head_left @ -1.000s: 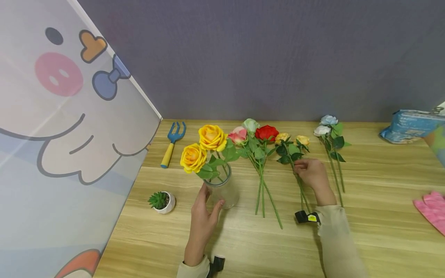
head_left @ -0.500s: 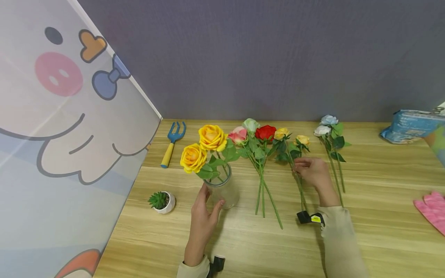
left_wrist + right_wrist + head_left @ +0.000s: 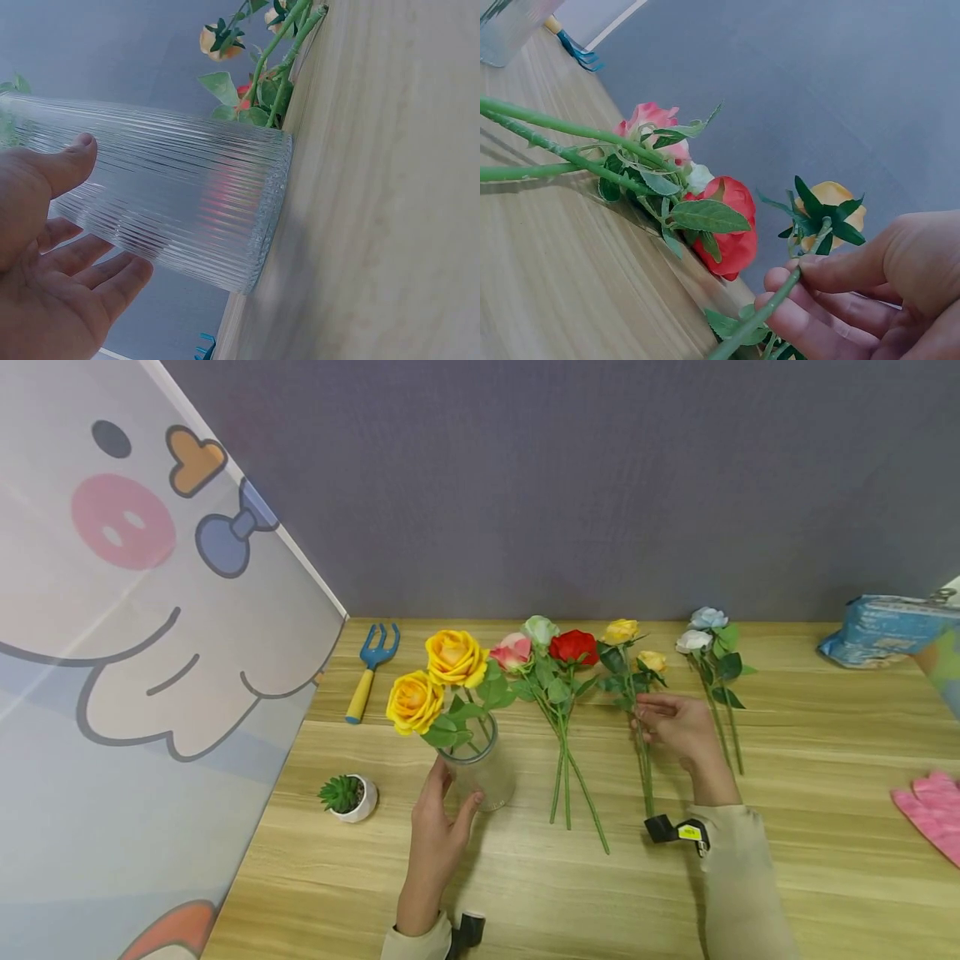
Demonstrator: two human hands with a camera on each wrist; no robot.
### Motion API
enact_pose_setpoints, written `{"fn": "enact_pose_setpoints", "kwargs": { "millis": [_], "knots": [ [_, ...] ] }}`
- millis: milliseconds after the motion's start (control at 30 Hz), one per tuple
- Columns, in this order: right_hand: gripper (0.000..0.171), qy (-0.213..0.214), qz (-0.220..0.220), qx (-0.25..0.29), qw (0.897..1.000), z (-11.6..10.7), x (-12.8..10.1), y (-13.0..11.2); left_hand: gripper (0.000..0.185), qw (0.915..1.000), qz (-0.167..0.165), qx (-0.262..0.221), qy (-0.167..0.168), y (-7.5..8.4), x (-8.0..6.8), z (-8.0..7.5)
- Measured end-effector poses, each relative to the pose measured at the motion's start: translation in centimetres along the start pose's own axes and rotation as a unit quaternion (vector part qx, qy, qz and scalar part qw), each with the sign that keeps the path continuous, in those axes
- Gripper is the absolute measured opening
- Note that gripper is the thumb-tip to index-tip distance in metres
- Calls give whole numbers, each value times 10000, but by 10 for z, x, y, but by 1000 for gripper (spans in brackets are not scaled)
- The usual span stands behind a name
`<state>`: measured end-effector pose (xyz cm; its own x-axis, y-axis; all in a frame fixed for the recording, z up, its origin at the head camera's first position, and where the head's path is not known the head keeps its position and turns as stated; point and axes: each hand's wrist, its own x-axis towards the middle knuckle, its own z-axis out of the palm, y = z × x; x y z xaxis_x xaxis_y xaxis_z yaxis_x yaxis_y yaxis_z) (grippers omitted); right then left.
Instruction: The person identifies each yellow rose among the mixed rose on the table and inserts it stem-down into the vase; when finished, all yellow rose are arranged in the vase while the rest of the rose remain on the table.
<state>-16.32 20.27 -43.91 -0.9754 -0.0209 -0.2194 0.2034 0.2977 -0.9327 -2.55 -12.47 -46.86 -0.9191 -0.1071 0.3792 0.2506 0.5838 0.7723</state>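
A ribbed clear glass vase (image 3: 480,768) (image 3: 172,202) stands on the wooden table (image 3: 525,877) with two big yellow roses (image 3: 435,681) in it. My left hand (image 3: 438,827) (image 3: 52,247) cups its near side, thumb and fingers against the glass. My right hand (image 3: 675,727) (image 3: 862,292) pinches the green stem of a small yellow rose (image 3: 621,631) (image 3: 829,214), whose head is raised off the table. A second small yellow rose (image 3: 652,661) lies just beside that hand. Pink, pale green and red roses (image 3: 547,647) (image 3: 705,202) lie between the vase and my right hand.
A white and a blue rose (image 3: 701,631) lie right of my right hand. A blue garden fork (image 3: 371,668) and a small potted succulent (image 3: 347,795) sit left of the vase. A blue packet (image 3: 885,631) and pink gloves (image 3: 930,810) lie far right. A cartoon-printed panel (image 3: 135,652) stands at left.
My right hand has taken a small yellow rose by its stem and lifted it, so its head rose from the table. My left hand stayed on the vase.
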Motion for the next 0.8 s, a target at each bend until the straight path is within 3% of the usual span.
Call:
{"fn": "enact_pose_setpoints", "kwargs": {
  "millis": [533, 800],
  "knots": [
    [45, 101, -111, 1023, 9946, -4, 2, 3, 71, 10000, -30, -14, -28, -1, 0, 0],
    [49, 126, -46, 2105, 9775, -6, 1, 4, 71, 10000, -33, -33, -25, -1, 0, 0]
  ]
}}
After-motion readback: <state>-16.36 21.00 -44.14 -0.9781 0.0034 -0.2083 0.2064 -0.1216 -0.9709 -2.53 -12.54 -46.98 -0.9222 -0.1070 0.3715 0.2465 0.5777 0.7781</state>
